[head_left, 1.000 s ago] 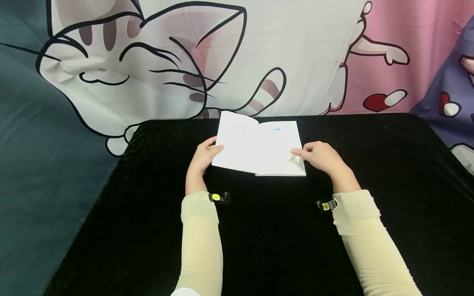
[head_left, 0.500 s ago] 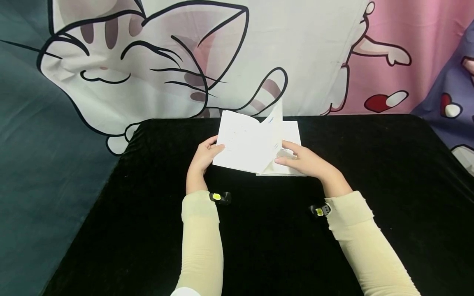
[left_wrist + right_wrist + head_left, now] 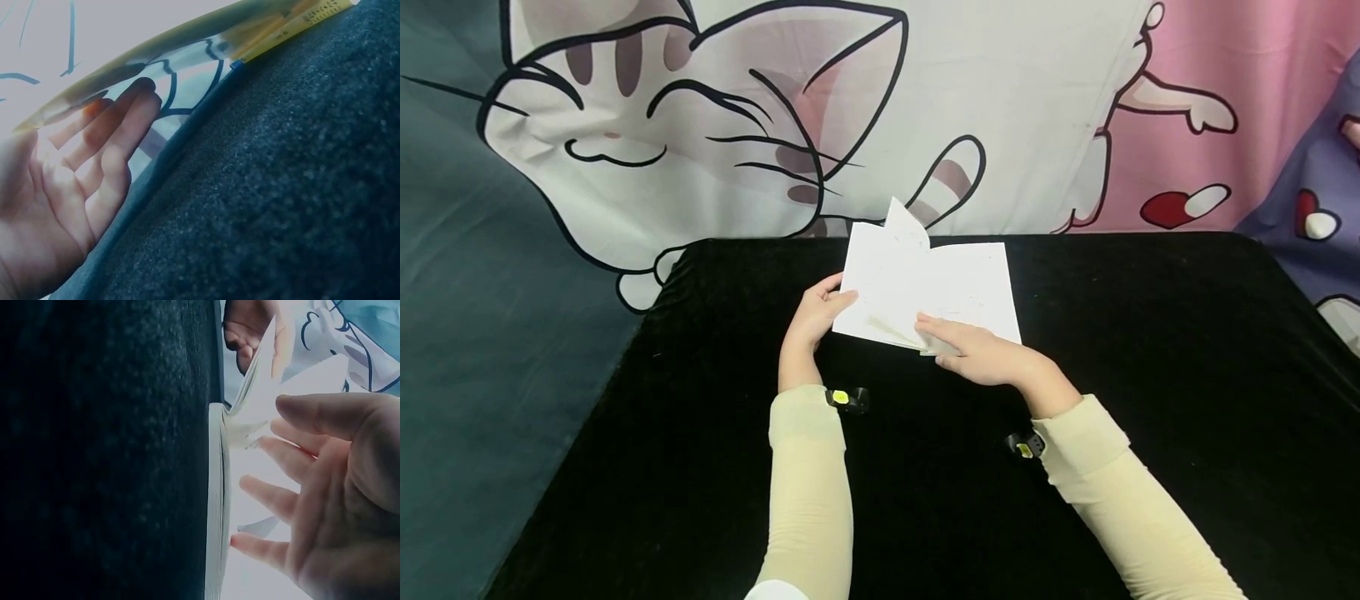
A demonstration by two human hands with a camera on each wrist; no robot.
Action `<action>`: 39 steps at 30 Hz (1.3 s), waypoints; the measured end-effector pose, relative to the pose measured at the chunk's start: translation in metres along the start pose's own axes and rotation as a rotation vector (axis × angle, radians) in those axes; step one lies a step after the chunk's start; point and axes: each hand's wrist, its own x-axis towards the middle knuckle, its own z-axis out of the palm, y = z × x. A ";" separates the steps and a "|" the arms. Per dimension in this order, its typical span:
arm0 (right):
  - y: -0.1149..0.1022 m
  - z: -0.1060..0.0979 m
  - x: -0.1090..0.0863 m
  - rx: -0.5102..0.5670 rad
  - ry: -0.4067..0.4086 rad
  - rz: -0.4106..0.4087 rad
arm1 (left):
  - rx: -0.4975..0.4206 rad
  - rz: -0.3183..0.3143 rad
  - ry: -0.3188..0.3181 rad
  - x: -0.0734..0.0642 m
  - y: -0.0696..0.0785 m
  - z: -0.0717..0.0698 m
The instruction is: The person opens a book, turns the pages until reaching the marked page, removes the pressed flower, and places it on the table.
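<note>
An open book (image 3: 972, 279) with white pages lies across the back of the black-covered table. My left hand (image 3: 812, 318) holds its left edge, thumb on top of the page; in the left wrist view the fingers (image 3: 128, 122) reach under the lifted yellowish cover (image 3: 287, 34). Over the lower middle of the book, my right hand (image 3: 988, 354) is spread with its fingertips at the gutter. One page (image 3: 904, 223) stands curled up on the left half. In the right wrist view the right half's page block (image 3: 215, 487) rests low on the cloth, thumb and fingers extended beside it.
Black cloth (image 3: 940, 483) covers the table. Behind it hangs a curtain (image 3: 1022, 108) printed with a cartoon cat. A small black wrist camera (image 3: 848, 400) sits at the left cuff, another wrist camera (image 3: 1025, 446) at the right.
My right hand has moved left from the book's right edge to the gutter, carrying a page over to the left half. My left hand has kept its hold.
</note>
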 end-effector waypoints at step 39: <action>0.033 -0.049 -0.043 -0.143 -0.024 0.332 | 0.016 0.005 -0.033 0.000 -0.002 0.000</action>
